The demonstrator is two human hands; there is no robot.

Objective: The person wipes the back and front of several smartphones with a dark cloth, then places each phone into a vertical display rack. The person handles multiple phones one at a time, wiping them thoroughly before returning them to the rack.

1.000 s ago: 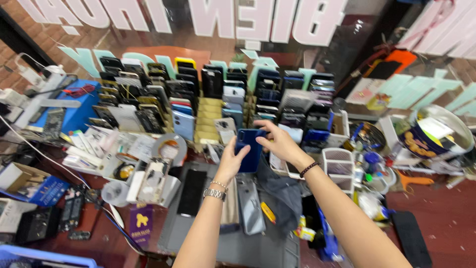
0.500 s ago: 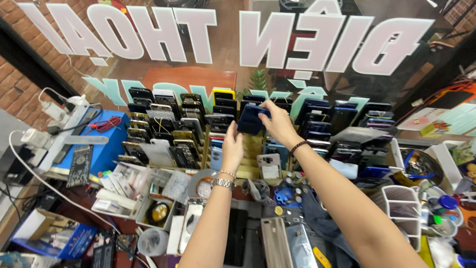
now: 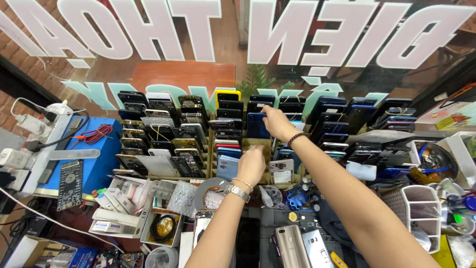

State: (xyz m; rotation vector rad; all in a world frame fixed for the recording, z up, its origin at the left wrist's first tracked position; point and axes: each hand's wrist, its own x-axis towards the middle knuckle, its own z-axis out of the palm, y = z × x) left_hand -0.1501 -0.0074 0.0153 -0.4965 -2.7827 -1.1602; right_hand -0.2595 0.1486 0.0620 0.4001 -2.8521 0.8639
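My right hand (image 3: pixel 275 124) reaches forward and grips a dark blue phone (image 3: pixel 258 126), holding it upright in the tiered wooden rack (image 3: pixel 210 149) of stacked phones. A beaded bracelet circles that wrist. My left hand (image 3: pixel 251 165), with a metal watch on the wrist, is curled loosely lower down. It hovers beside a light blue phone (image 3: pixel 227 166) in the rack's front rows and holds nothing that I can see.
A glass window with large reversed lettering (image 3: pixel 238 44) stands behind the rack. A blue box with red wires (image 3: pixel 91 154) and a white power strip (image 3: pixel 42 149) sit left. White trays (image 3: pixel 421 208) stand right. Phones (image 3: pixel 290 245) and a tape roll (image 3: pixel 210 191) lie near me.
My view has risen toward the window. My right hand has carried the dark blue phone up and forward into the rack's upper rows, and my left hand has let go and dropped lower.
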